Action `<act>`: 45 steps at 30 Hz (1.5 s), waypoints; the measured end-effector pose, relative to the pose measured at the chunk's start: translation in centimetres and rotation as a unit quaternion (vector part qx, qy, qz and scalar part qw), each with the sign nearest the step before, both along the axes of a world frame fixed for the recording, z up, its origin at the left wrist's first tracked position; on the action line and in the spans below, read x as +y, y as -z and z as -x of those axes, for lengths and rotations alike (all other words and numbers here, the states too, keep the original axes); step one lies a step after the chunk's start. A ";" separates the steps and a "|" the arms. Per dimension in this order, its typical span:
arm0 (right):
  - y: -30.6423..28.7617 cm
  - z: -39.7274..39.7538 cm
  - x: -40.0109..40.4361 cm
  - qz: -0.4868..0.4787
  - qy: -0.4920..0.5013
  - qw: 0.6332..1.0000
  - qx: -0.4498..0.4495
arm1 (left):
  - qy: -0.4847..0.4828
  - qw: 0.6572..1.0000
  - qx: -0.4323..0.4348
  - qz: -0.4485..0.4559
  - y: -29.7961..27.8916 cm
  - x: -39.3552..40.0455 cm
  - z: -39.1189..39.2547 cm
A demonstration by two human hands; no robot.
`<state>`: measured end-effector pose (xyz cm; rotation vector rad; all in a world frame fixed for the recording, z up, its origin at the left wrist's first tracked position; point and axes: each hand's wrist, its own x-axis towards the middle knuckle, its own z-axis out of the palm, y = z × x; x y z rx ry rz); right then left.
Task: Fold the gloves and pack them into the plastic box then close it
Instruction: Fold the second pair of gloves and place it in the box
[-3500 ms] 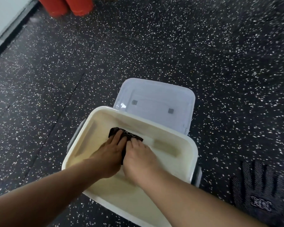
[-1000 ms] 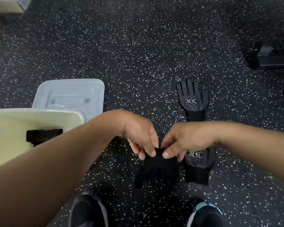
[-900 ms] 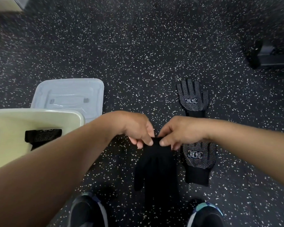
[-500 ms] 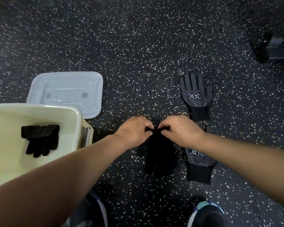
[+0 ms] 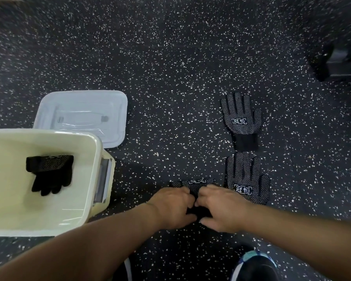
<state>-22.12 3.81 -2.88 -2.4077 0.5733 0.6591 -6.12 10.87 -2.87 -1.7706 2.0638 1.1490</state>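
A black dotted glove (image 5: pixel 195 184) lies folded on the speckled floor, its label edge showing past my fingers. My left hand (image 5: pixel 173 207) and my right hand (image 5: pixel 221 209) press down on it side by side, fingers curled on the fabric. Two more gloves lie flat to the right, one near (image 5: pixel 247 179) and one farther (image 5: pixel 240 118). The cream plastic box (image 5: pixel 89 179) stands open at the left with a folded black glove (image 5: pixel 49 173) inside. Its clear lid (image 5: pixel 83 114) lies on the floor behind it.
My two shoes, left (image 5: pixel 128 270) and right (image 5: pixel 253 266), show at the bottom edge. A dark object (image 5: pixel 340 63) sits at the far right on the speckled floor.
My hands moved from the box to a loose glove, lifted it, laid it down and folded it over; both hands now press on the fold.
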 end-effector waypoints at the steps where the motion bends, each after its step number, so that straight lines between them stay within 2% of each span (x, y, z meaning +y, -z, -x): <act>1: -0.2 -0.3 -0.2 -0.013 0.025 1.000 -0.005 | -0.029 0.999 0.007 0.017 -0.1 -0.3 -0.1; 4: 0.1 -1.3 -1.2 -0.033 0.140 0.989 -0.033 | -0.128 0.991 0.018 0.036 0.5 -1.5 -0.7; 6: 0.6 -1.7 -2.0 -0.056 0.206 0.977 -0.024 | -0.178 0.984 0.030 0.003 1.1 -1.8 -1.3; 10: 1.7 -1.9 -2.9 -0.095 0.278 0.956 0.004 | -0.212 0.976 0.043 -0.024 2.1 -1.8 -1.5; 13: 1.6 -2.2 -3.4 -0.104 0.280 0.954 0.011 | -0.231 0.972 0.046 -0.018 2.1 -1.9 -1.6; 16: 1.1 -2.0 -4.3 -0.079 0.304 0.949 -0.014 | -0.240 0.970 0.029 0.031 2.0 -2.2 -2.1; 21: 1.5 -1.0 -5.0 -0.009 0.224 0.974 0.011 | -0.207 0.978 -0.005 0.017 2.1 -2.5 -2.2; 25: 2.2 -1.2 -4.2 0.019 0.209 0.978 0.002 | -0.215 0.976 -0.015 0.038 2.2 -2.5 -1.8; 29: 1.7 -1.8 -4.0 0.030 0.205 0.978 -0.003 | -0.183 0.981 -0.036 0.048 1.4 -2.8 -1.5; 36: -0.9 -1.7 -4.8 -0.009 0.268 0.963 0.003 | -0.283 0.958 0.037 -0.012 -0.9 -3.2 -2.3; 38: -2.0 -1.9 -5.2 -0.005 0.273 0.962 -0.003 | -0.286 0.957 0.055 -0.014 -1.7 -3.5 -2.6; 41: -3.8 -2.3 -5.9 -0.019 0.286 0.958 -0.024 | -0.254 0.966 0.034 0.004 -3.3 -4.3 -3.2; 45: -7.1 -3.5 -7.1 0.017 0.270 0.962 -0.040 | -0.249 0.967 0.039 0.026 -7.0 -5.7 -4.8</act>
